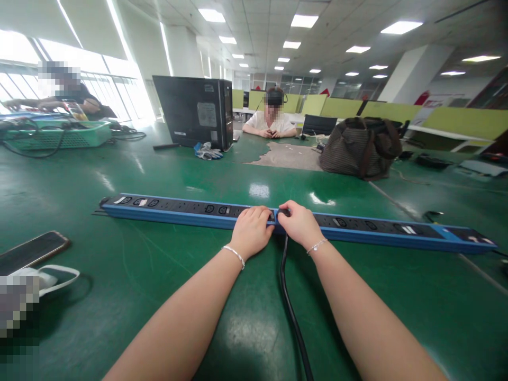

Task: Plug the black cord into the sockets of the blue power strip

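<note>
A long blue and black power strip lies across the table in front of me, its row of sockets facing up. My left hand is closed over the strip near its middle, fingers on the top and thumb along the front edge. Just to the right, my right hand grips a black plug against the top of the strip. From this plug a thick black cable runs down toward me between my forearms. Whether the plug's pins sit in a socket is hidden.
On the green table, a phone lies at the left. Farther back are a green basket, a black computer case, gloves and a brown bag. One person sits opposite; another is at far left.
</note>
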{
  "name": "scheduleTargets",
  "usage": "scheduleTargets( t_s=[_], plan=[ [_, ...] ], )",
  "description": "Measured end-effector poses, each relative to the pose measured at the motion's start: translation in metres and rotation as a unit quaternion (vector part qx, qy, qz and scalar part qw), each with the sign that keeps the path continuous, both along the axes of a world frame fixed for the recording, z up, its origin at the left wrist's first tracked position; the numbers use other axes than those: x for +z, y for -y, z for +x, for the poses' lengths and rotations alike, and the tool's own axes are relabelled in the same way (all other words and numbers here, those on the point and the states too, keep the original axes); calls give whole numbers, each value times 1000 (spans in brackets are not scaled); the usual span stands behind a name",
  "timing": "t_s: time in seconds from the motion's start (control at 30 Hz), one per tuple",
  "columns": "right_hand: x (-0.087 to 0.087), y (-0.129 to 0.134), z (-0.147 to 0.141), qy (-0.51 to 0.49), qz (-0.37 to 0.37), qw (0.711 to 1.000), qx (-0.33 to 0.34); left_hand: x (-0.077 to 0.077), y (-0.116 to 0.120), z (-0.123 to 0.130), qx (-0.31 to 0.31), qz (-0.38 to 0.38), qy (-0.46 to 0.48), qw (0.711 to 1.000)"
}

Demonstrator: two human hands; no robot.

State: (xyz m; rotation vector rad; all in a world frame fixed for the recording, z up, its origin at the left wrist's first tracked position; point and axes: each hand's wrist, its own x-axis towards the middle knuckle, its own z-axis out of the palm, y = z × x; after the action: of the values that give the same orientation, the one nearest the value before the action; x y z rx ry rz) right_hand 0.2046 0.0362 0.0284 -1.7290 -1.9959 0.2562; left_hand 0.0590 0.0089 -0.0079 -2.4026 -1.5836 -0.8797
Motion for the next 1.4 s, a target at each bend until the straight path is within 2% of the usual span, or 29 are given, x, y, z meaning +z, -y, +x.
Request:
scheduleTargets(
  t_s=[0.57,0.67,0.77,0.83,0.9,0.97,1.13,1.23,1.33,1.4],
  plan=[
    [-8,-4,2,-82,22,996,4,3,2,0,18,-17,-10,1000],
    [5,-2,7,-136,42,990,8,4,2,0,20,-20,-13,1000],
    [31,4,14,-219,73,973,9,4,2,1,25,-21,-14,999],
    [45,9,18,-236,83,968,8,5,1,1,26,-20,-14,999],
    [52,12,19,-235,85,968,10,5,2,1,27,-19,-14,999],
    [51,12,18,-220,74,973,15,5,2,1,29,-23,-14,999],
    [34,3,15,-174,25,984,22,4,1,0,21,-32,-5,999],
    [29,0,15,-158,2,987,28,4,-2,-2,5,-24,33,999],
    [30,1,12,-164,-16,986,32,13,-1,-1,18,-25,120,992],
    [32,5,8,-195,-49,979,32,25,2,1,20,-67,176,982]
  ],
)
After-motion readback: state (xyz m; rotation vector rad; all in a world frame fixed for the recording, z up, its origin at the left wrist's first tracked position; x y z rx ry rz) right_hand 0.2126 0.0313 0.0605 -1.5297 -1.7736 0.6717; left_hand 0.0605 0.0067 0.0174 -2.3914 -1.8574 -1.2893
